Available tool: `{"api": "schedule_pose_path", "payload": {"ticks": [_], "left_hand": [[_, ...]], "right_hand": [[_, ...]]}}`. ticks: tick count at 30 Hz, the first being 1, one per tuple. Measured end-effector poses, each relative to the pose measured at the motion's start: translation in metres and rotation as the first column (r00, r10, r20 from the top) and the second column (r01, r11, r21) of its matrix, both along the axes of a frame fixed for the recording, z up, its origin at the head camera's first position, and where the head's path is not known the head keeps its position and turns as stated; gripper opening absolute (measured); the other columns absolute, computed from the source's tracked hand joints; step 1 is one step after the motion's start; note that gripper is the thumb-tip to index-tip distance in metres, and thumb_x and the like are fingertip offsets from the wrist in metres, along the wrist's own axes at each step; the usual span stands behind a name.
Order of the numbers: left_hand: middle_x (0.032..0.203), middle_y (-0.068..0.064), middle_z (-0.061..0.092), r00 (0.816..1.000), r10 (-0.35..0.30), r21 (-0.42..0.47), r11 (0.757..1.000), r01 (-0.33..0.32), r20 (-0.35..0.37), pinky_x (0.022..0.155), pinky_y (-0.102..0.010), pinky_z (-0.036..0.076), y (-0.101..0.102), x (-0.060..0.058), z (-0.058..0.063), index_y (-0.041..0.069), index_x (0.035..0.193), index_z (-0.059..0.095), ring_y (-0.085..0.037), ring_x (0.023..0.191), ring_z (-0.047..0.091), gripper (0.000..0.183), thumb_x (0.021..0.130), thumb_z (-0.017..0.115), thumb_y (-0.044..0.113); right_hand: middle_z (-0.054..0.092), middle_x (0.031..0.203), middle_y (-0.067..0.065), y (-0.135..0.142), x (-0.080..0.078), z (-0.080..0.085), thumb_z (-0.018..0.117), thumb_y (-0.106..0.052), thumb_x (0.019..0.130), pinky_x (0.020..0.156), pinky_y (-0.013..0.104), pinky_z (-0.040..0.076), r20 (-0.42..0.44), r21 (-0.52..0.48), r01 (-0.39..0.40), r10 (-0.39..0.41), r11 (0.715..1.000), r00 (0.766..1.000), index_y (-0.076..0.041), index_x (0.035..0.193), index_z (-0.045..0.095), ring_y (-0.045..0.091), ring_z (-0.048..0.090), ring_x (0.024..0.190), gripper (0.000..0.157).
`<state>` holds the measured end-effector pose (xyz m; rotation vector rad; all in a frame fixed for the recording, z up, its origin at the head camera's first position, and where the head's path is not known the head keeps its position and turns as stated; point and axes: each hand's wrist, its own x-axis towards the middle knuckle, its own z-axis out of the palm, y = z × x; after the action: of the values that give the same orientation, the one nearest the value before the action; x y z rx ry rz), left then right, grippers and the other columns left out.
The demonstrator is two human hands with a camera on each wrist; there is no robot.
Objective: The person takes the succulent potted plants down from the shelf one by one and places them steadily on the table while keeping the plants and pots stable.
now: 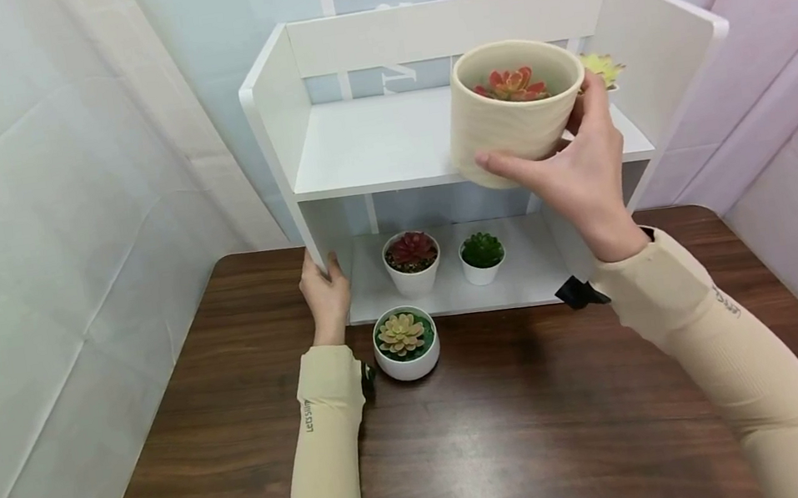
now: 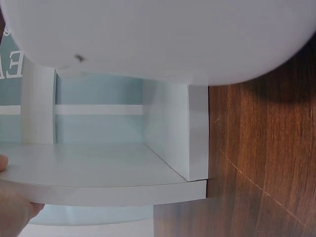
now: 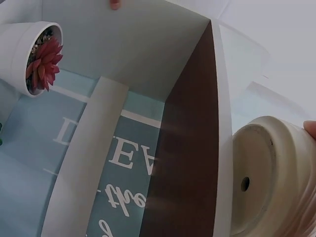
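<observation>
My right hand holds a cream ribbed flowerpot with an orange-red succulent inside, thumb on its front and fingers around its right side. The pot is raised before the upper board of a white two-tier shelf. Seen from the right wrist, the pot's underside shows a dark drain hole. Lower left, my left hand grips the front edge of the shelf's left side panel, thumb on the inner face. That panel also lies between thumb and fingers in the left wrist view.
On the lower board stand a dark-red succulent and a small green one, both in white pots. A yellowish succulent in a round white bowl sits before the shelf. Behind the raised pot shows a yellow-green plant.
</observation>
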<state>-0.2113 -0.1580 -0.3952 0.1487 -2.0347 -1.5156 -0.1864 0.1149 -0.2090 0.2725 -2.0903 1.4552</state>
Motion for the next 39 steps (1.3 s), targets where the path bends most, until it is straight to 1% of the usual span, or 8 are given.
{"api": "schedule_pose_path", "payload": {"ticks": [5,9,13,22,28,33,39], "left_hand": [[0.132,-0.026,0.055,1.000,0.002,-0.005,1.000,-0.002,-0.001,0.099,-0.053,0.044,0.000,0.000,0.000,-0.001,0.135,0.049,-0.038,0.124,0.052,0.037,0.098,0.046,0.002],[0.132,-0.026,0.055,1.000,0.000,-0.004,1.000,0.000,-0.007,0.099,-0.053,0.044,0.000,0.001,0.000,-0.002,0.135,0.049,-0.038,0.124,0.052,0.037,0.098,0.046,0.002],[0.132,-0.026,0.055,1.000,-0.001,0.001,1.000,0.001,-0.008,0.098,-0.054,0.044,0.000,0.001,0.000,-0.002,0.135,0.049,-0.039,0.124,0.052,0.037,0.098,0.047,0.003],[0.131,-0.025,0.056,1.000,0.007,-0.002,1.000,-0.007,-0.003,0.098,-0.054,0.044,-0.001,0.000,-0.003,-0.001,0.134,0.050,-0.038,0.123,0.053,0.036,0.098,0.047,0.003],[0.132,-0.025,0.055,1.000,0.003,0.004,1.000,-0.003,-0.002,0.099,-0.054,0.044,0.000,0.001,-0.001,-0.002,0.135,0.049,-0.038,0.124,0.052,0.037,0.098,0.046,0.003],[0.133,-0.026,0.053,1.000,-0.003,0.011,1.000,0.003,0.007,0.100,-0.054,0.043,0.000,0.002,0.000,-0.001,0.136,0.048,-0.038,0.125,0.051,0.037,0.098,0.046,0.003],[0.132,-0.026,0.055,1.000,-0.003,0.013,1.000,0.003,-0.004,0.099,-0.054,0.043,0.000,0.000,0.000,-0.003,0.134,0.049,-0.039,0.124,0.052,0.037,0.098,0.048,0.002]], "right_hand": [[0.055,0.125,-0.005,-0.003,0.013,0.005,0.091,-0.018,0.059,0.091,0.027,0.049,0.000,-0.008,-0.003,0.003,1.000,1.000,-0.021,0.135,0.042,0.009,0.054,0.110,0.090],[0.056,0.123,-0.004,-0.006,0.025,0.010,0.089,-0.014,0.060,0.088,0.024,0.048,-0.025,-0.022,-0.028,0.027,0.999,0.999,-0.018,0.134,0.043,0.010,0.055,0.108,0.087],[0.056,0.124,-0.004,-0.007,0.033,0.010,0.088,-0.012,0.061,0.087,0.024,0.049,-0.041,-0.029,-0.050,0.049,0.998,0.998,-0.017,0.136,0.043,0.011,0.055,0.109,0.088],[0.056,0.125,-0.002,-0.009,0.043,0.008,0.088,-0.007,0.060,0.086,0.023,0.049,-0.070,-0.032,-0.078,0.076,0.996,0.995,-0.014,0.136,0.043,0.013,0.055,0.108,0.088],[0.057,0.124,0.000,-0.010,0.050,0.007,0.087,-0.004,0.059,0.086,0.023,0.049,-0.080,-0.028,-0.096,0.094,0.995,0.992,-0.012,0.134,0.044,0.013,0.055,0.109,0.086],[0.058,0.123,-0.001,-0.008,0.053,0.002,0.088,-0.002,0.058,0.086,0.021,0.048,-0.092,-0.013,-0.087,0.086,0.996,0.992,-0.013,0.134,0.046,0.014,0.056,0.106,0.088],[0.058,0.124,0.000,-0.005,0.057,-0.004,0.088,-0.002,0.057,0.085,0.019,0.047,-0.090,0.015,-0.062,0.063,0.998,0.994,-0.014,0.136,0.045,0.010,0.055,0.108,0.091]]}}
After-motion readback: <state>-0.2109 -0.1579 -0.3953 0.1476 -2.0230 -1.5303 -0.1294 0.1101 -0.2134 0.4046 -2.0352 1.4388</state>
